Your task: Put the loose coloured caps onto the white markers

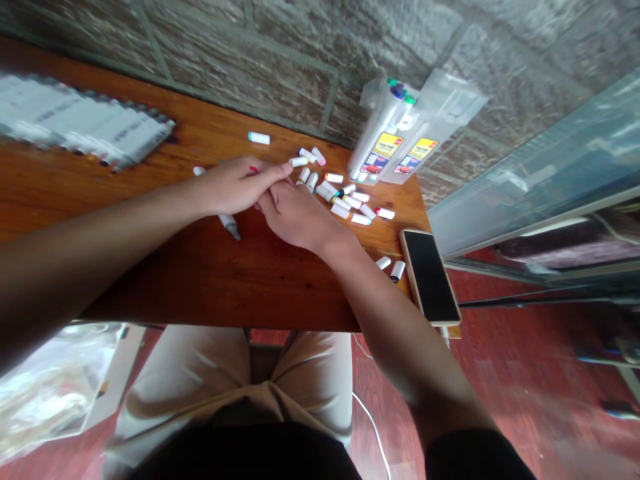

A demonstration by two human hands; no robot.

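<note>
My left hand (235,185) lies on the wooden table (200,267) with its fingers closed around a white marker (229,225), whose grey tip sticks out below the palm. A red end shows by the fingers. My right hand (295,213) rests just to the right, touching the left fingertips. Its fingers are curled under and I cannot make out what they hold. Several white marker caps (345,200) with coloured ends lie scattered right beside the right hand.
A row of white markers (85,127) lies at the table's back left. Two clear plastic marker cases (395,140) lean against the stone wall. A phone (430,277) lies face up at the table's right edge, with two caps (391,267) beside it.
</note>
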